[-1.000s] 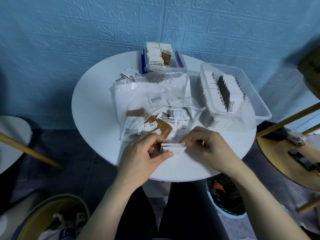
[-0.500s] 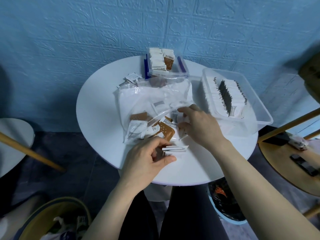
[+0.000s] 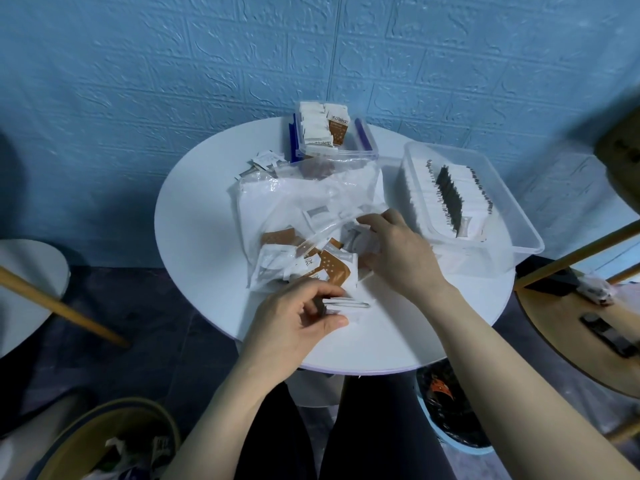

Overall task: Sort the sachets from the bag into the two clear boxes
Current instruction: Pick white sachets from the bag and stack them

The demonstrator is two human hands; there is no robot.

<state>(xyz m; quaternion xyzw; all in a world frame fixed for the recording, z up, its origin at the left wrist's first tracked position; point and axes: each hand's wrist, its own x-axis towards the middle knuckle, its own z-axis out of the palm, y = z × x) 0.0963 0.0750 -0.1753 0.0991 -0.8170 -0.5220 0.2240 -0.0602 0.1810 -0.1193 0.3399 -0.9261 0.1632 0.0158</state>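
A clear plastic bag lies in the middle of the round white table, with white and brown sachets spilling from its mouth. My left hand pinches a thin stack of white sachets at the table's near edge. At the bag's mouth my right hand has its fingers curled on a white sachet. The small clear box at the back holds white and brown sachets. On the right, the large clear box holds rows of white and black sachets.
A few loose sachets lie at the back left of the table. A wooden stool with small items stands at the right. A bin sits on the floor under the table, another bin at the lower left.
My right hand left the stack and reached forward into the bag's mouth, where it now takes hold of a white sachet. My left hand keeps the stack in place.
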